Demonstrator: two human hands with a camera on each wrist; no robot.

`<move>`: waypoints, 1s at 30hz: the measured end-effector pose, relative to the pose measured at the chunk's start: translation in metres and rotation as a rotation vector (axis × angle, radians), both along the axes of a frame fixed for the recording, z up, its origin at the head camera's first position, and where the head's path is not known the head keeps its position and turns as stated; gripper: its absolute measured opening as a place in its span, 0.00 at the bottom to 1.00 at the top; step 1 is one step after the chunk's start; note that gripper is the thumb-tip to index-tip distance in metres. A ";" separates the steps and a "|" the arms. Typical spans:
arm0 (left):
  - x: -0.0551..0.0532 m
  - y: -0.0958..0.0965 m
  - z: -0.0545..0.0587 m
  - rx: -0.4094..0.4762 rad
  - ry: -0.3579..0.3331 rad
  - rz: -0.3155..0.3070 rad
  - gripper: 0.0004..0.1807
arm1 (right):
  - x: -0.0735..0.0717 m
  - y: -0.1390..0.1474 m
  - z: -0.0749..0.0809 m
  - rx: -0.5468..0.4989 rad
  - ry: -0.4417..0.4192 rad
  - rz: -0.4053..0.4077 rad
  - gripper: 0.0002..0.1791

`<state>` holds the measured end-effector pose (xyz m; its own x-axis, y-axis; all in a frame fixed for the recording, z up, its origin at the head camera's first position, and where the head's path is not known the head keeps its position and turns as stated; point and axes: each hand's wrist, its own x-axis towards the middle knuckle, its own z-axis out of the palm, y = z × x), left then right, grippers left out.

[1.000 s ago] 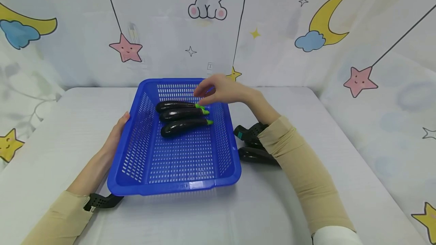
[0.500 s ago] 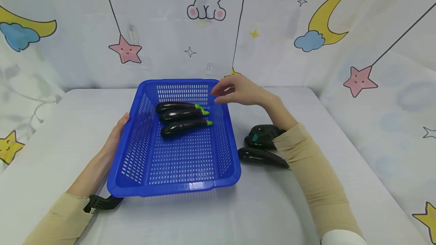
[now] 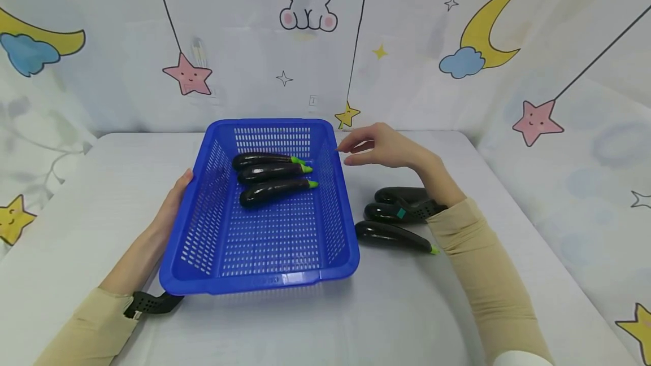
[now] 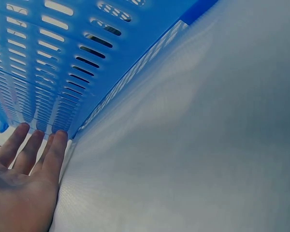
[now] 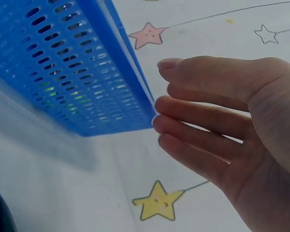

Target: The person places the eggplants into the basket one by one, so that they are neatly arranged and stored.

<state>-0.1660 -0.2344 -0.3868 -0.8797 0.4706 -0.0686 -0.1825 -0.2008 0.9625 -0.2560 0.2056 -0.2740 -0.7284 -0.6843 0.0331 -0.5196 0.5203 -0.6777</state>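
Observation:
A blue plastic basket (image 3: 274,242) with slotted walls stands in the middle of the table. Inside it, three dark eggplants (image 3: 269,171) with green stems lie side by side toward the back. My left hand (image 3: 174,199) rests against the basket's left wall; in the left wrist view its fingers (image 4: 53,152) are nearly straight and touch the slotted side. Just right of the basket's far right corner, my right hand (image 3: 383,147) hovers with loosely bent fingers and nothing in them. Below that wrist, more eggplants (image 3: 389,236) lie on the table, partly hidden by the wrist strap.
The table (image 3: 285,326) has a white cover. Behind it hangs a pale backdrop (image 3: 407,83) printed with stars, moons and a bear. The eggplants on the right lie close to the basket's right wall.
My right hand has moved right, from above the basket to outside its right rim, and slightly down. More of the eggplants on the right now show. The left hand and basket stay in place.

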 end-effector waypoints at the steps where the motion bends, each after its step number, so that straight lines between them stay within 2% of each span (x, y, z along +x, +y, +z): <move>1: 0.000 0.000 0.000 0.000 0.001 0.001 0.41 | 0.001 0.002 -0.001 0.003 -0.002 -0.004 0.15; 10: 0.001 0.001 0.000 0.009 -0.003 -0.003 0.41 | 0.006 0.020 -0.007 0.028 -0.011 -0.022 0.17; 20: 0.001 0.000 0.000 -0.009 -0.001 0.002 0.40 | 0.012 0.048 -0.020 0.058 -0.026 -0.100 0.17; 30: 0.001 0.000 0.001 -0.017 0.000 0.009 0.41 | 0.018 0.074 -0.033 0.054 -0.066 -0.107 0.17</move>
<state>-0.1649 -0.2340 -0.3863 -0.8837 0.4617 -0.0768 -0.1812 -0.1861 0.9657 -0.2382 0.2797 -0.3065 -0.7965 -0.6024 -0.0521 -0.4147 0.6069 -0.6780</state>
